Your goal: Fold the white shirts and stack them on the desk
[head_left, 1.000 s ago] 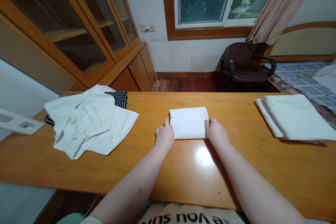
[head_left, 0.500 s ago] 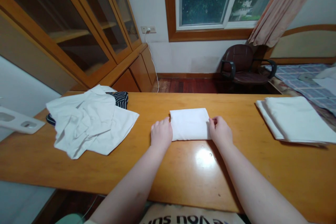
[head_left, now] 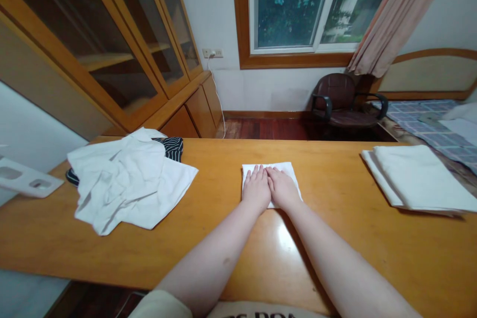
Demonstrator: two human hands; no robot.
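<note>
A folded white cloth [head_left: 291, 171] lies flat on the wooden table in front of me, a small rectangle partly covered by my hands. My left hand [head_left: 257, 190] rests palm down on its left and middle part, fingers stretched out. Beside it, my right hand [head_left: 283, 186] also lies flat on the cloth, its fingertips meeting those of the left hand. Neither hand grips the cloth.
At the left is a crumpled white cloth pile [head_left: 122, 179] over a black-and-white striped fabric [head_left: 173, 149]. Folded white cloths [head_left: 417, 179] are stacked at the right of the table [head_left: 149, 253]. Beyond it stand an office chair [head_left: 337, 97] and a glass-door cabinet [head_left: 164, 89].
Both hands have moved inward from the left and right edges of the folded cloth and now lie flat on top of it, side by side. The view has tilted slightly upward.
</note>
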